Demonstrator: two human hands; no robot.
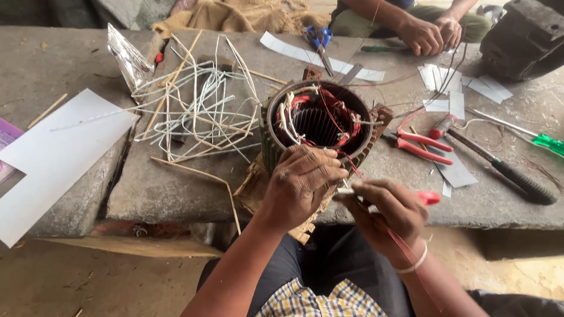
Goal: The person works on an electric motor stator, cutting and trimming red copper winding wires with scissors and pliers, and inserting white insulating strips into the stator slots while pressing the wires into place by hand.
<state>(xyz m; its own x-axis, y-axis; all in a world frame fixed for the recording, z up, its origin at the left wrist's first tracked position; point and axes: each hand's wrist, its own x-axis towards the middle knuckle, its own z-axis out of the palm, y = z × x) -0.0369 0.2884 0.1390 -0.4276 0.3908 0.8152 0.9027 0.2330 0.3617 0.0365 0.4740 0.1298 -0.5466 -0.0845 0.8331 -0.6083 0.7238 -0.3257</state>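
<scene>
A round motor stator [317, 120] with red copper windings and white sleeved leads stands on a stone slab [170, 188]. My left hand [302, 182] is closed over the stator's near rim, pinching the wires there. Just to its right, my right hand [390, 208] grips a small tool with red handles [429, 197], its tip against the wires by my left fingers. A thin red wire trails down past my right wrist.
A tangle of white sleeving [200, 108] lies left of the stator, with white paper sheets [56, 158] further left. Red-handled pliers [420, 144], a black-handled tool [517, 176], a green screwdriver [546, 142], blue scissors [319, 40] and paper strips lie around. Another person's hands [432, 34] work at the far edge.
</scene>
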